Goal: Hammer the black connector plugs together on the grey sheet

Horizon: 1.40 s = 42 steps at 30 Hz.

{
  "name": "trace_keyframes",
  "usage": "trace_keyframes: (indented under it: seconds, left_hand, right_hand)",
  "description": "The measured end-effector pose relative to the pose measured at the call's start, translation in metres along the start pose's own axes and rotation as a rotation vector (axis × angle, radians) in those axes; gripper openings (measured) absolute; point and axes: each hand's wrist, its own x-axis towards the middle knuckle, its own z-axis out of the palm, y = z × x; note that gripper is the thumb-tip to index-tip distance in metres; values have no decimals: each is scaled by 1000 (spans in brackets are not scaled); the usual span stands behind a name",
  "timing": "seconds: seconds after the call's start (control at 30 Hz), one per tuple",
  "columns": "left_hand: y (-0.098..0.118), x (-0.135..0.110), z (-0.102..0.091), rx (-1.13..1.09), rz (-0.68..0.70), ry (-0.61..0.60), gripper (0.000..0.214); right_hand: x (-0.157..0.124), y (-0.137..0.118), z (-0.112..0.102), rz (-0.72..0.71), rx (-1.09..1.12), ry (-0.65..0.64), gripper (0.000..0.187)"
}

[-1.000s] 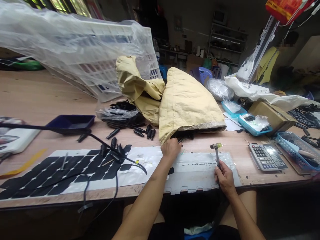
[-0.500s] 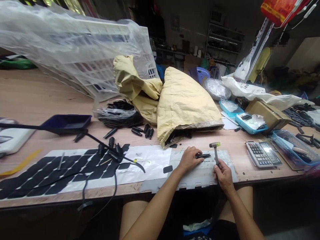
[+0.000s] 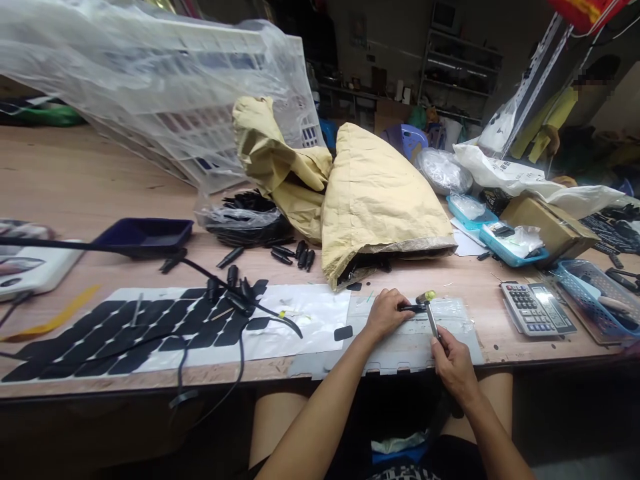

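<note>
Left hand [image 3: 386, 312] grips a black part [image 3: 415, 308]; right hand [image 3: 454, 363] grips a hammer [image 3: 432, 320]. Lettering [image 3: 526, 175] on the white bag [image 3: 543, 185] is illegible.

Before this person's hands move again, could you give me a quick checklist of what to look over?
1. Hammer gripped in the right hand: ok.
2. Black piece held by the left hand: ok.
3. Clear sheet beneath the black piece: ok.
4. Left fingertips well away from the hammer's head: not ok, they look close.
5. Hammer's head touching the black piece: cannot tell.
6. Calculator apart from the right hand: ok.
</note>
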Motion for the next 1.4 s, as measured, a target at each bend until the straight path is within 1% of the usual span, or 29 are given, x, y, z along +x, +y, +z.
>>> trace_keyframes:
  seconds: [0.07,0.2,0.33,0.4,0.47,0.53,0.6,0.67,0.73,0.77,0.83,0.87,0.9,0.97,1.0,1.03,1.07,1.1,1.17,1.23,1.27,1.33,1.4]
  left_hand:
    - [1,0,-1,-11,-3,5,13]
    - [2,1,-3,-26,-8,-3,13]
    - [3,0,-4,-11,-21,-20,12]
    - [3,0,-3,-7,-21,-22,13]
    - [2,0,-2,-13,-16,-21,15]
    - [1,2,-3,-16,-10,-21,15]
    - [2,2,-6,-19,2,-18,13]
    - [6,-2,-10,-56,30,-2,14]
    - [12,-17,-13,-144,68,31,18]
    - [16,-30,-14,-191,85,56,21]
    - [22,-64,-10,-240,142,88,26]
    - [24,-84,-6,-232,196,75,27]
    - [24,-104,-1,-205,271,31,28]
    - [19,-141,13,-136,422,-147,28]
    - [14,-155,20,-109,452,-243,28]
    - [8,-166,28,-91,435,-329,28]
    - [1,-172,35,-78,368,-399,28]
    - [-6,-176,41,-60,266,-454,27]
    - [-19,-176,53,-5,44,-531,26]
    - [-29,-170,62,56,-107,-566,30]
    - [-32,-168,66,72,-142,-573,33]
    - [-33,-165,70,74,-155,-587,43]
    - [-27,-164,66,80,-140,-622,46]
  right_hand:
    - [0,1,0,10,-13,-24,36]
    - [0,3,4,22,14,-25,44]
    - [2,3,9,26,43,-116,43]
    - [4,3,10,57,89,-136,42]
    - [6,5,10,104,177,-118,44]
    - [8,6,9,147,285,-70,47]
    - [10,8,7,176,375,-14,50]
    - [12,10,6,198,436,30,51]
    - [13,12,6,211,475,48,52]
    - [14,12,6,212,491,51,53]
    - [14,13,6,211,510,48,53]
    - [14,13,6,210,513,44,53]
    - [14,13,6,208,511,37,52]
    - [14,13,7,204,495,19,50]
    - [14,12,7,200,487,12,49]
    - [14,12,7,196,481,5,48]
    - [13,12,7,192,476,-1,48]
    - [13,11,8,191,471,-5,47]
    - [12,11,8,190,463,-4,47]
    - [11,10,8,189,451,1,47]
    - [11,10,8,186,446,6,47]
    - [10,9,8,174,432,7,45]
    - [10,10,9,161,416,1,44]
